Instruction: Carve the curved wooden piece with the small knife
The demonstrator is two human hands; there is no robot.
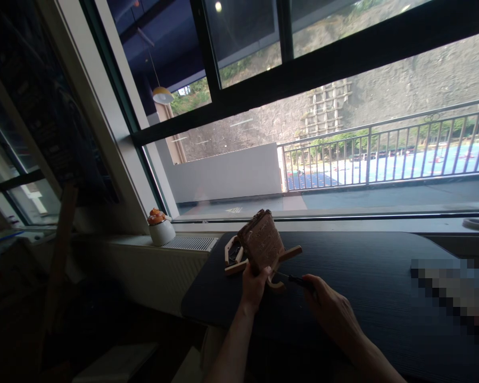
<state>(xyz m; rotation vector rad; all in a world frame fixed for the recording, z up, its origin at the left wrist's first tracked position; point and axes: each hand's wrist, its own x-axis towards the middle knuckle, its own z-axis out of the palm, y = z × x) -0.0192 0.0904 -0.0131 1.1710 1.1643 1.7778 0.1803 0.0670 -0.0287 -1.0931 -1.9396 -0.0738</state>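
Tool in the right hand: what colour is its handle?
The tool's handle looks black, seen in the head view.

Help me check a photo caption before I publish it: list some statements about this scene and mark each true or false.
1. The left grip holds a brown slab. True.
2. The right grip is bare, with no tool in it. False: it holds a thin-shafted tool with a dark handle.
3. The pale cup stands on the dark table. False: it stands on the grilled ledge left of the table.
4. A ring-shaped roll lies on the windowsill, at the right. True.
5. The metal railing is inside the room. False: it is outside, beyond the window.
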